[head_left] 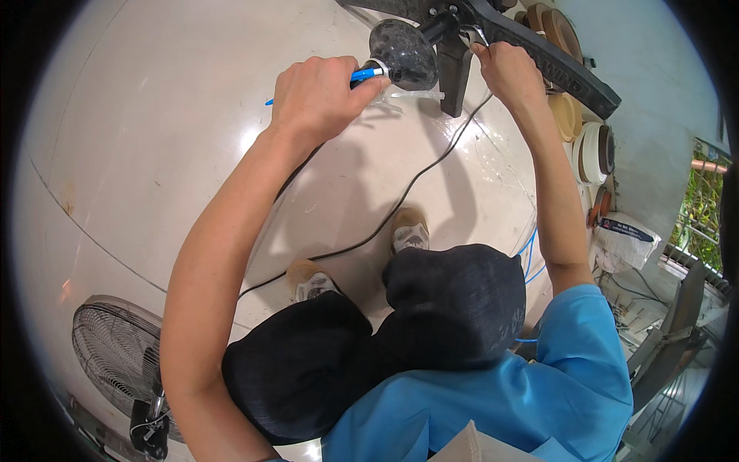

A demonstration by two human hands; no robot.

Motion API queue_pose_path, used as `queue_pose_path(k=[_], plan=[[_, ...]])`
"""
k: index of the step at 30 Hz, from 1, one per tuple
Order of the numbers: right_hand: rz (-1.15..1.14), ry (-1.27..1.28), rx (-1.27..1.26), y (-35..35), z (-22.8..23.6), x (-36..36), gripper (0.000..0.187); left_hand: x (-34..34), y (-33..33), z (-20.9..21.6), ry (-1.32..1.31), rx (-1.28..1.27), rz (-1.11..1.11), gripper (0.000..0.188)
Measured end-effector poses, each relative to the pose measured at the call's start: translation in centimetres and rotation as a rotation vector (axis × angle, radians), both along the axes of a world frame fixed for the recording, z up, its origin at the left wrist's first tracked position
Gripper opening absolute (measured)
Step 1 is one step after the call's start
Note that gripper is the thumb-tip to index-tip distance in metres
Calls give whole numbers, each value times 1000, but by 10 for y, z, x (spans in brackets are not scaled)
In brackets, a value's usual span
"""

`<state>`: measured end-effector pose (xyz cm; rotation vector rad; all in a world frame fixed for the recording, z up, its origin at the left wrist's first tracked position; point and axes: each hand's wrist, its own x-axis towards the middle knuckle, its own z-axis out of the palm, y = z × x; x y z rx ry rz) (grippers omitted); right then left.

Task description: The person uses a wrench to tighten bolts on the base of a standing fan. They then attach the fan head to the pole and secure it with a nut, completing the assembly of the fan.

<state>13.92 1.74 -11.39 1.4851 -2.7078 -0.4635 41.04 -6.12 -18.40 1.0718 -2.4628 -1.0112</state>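
A black stand with broad legs (pixel 539 58) lies tipped over at the top of the view, a dark bell-shaped cover (pixel 403 55) around its pole. My left hand (pixel 319 96) is closed round the pole just below the cover. A slim blue pen-like stick (pixel 366 75) with a pale end is held in the same hand, its other end poking out on the left. My right hand (pixel 512 73) grips a shiny metal wrench (pixel 473 35) at the joint where the legs meet the pole. The wrench's jaw is partly hidden.
A black cable (pixel 408 189) crosses the floor past my shoes. At lower left stands a fan with a wire guard (pixel 115 346). Several round rolls (pixel 593 152) and a white sack (pixel 625 240) line the wall at right. Blue tubing (pixel 530 246) lies beside my right knee.
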Motion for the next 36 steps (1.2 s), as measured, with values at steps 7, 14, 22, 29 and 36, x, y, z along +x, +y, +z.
queue_pose_path(k=[7, 14, 22, 29, 36], plan=[[170, 62, -16, -1, 2, -14, 67, 0, 3, -5, 20, -95, 8, 52], [122, -12, -106, 9, -19, -16, 67, 1, 1, 0, 14, -37, 5, 53], [93, -201, -292, 28, -42, -28, 59, 2, 1, -3, 26, -28, 4, 54], [-84, -507, -598, 49, -81, -25, 54, -2, 2, -1, -49, 14, 22, 56], [31, -447, -799, 38, -121, -21, 50, -1, 3, 0, -54, 15, 24, 55]])
